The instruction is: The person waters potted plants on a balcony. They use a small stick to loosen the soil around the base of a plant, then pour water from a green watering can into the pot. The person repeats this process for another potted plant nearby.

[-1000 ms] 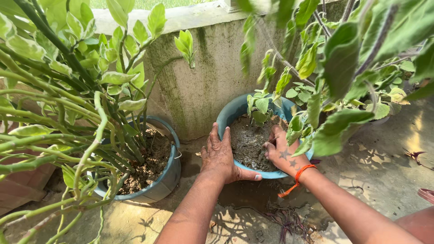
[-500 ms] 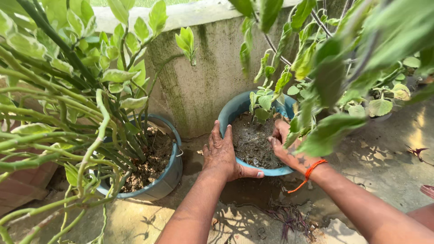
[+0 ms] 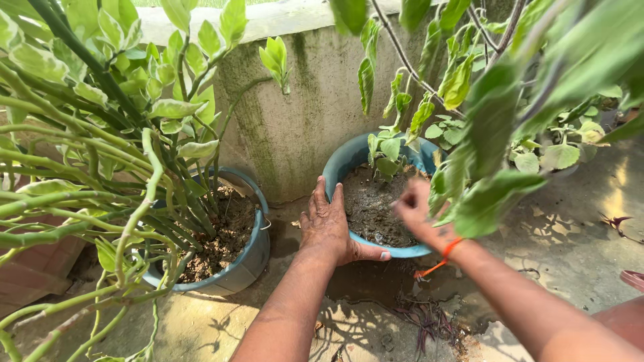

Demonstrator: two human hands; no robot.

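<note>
Head view: the left hand (image 3: 329, 224) lies flat, fingers wide, on the blue pot (image 3: 339, 167) by the wall. The blurry right hand (image 3: 416, 208) presses the wet soil (image 3: 369, 208); its fingers are unclear. Next likely needs gentle patting around the small plant (image 3: 386, 151).

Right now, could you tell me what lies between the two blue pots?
Head view: the left hand, on the right-hand blue pot, and wet concrete floor beside the left-hand blue pot.
</note>
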